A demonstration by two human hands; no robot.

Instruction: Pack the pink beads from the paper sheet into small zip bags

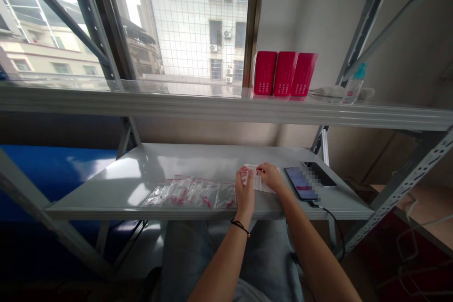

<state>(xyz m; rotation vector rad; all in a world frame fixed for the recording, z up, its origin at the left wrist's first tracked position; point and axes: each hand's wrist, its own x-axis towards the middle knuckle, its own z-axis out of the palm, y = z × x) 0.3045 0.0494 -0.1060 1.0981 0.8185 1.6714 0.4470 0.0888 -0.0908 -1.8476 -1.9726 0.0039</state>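
Along the front of a grey steel shelf (106,208), the left hand (244,196) stands upright, its fingertips pinching one side of a crumpled clear plastic bag (258,180). The right hand (270,176) pinches the bag's top edge. A black cord bracelet (240,227) circles the left wrist. Several small clear zip bags (187,193) with pink contents lie in a row to the left; whether they are sealed is unclear. Two smartphones (299,183) lie to the right, one on a black cable (331,222). Higher up, three red boxes (285,74) stand before a window (184,23).
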